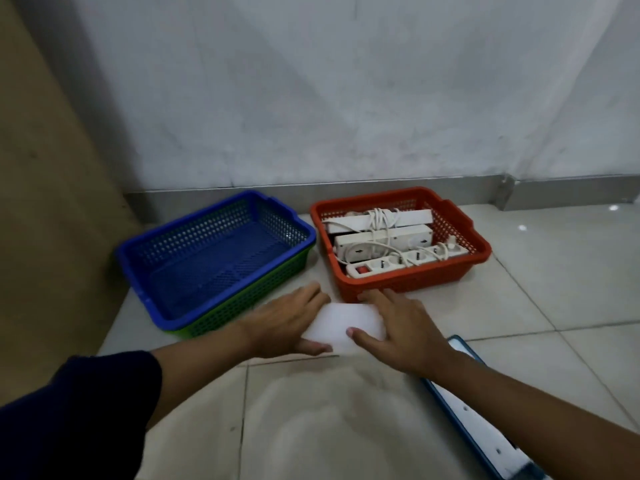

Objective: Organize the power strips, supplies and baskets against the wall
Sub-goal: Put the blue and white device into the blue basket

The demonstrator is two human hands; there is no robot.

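Observation:
A flat white packet (341, 322) lies on the floor tiles in front of the baskets. My left hand (280, 323) grips its left edge and my right hand (401, 329) grips its right edge, thumb on top. Behind it stands an orange basket (481, 251) holding several white power strips (384, 239) with coiled cords. To the left, an empty blue basket (145, 252) is nested inside a green basket (242, 303). Both stand near the wall.
A grey wall with a metal skirting (554, 192) runs behind the baskets. A brown panel (45, 168) closes off the left side. A blue-rimmed tray or lid with a white face (485, 420) lies on the floor under my right forearm.

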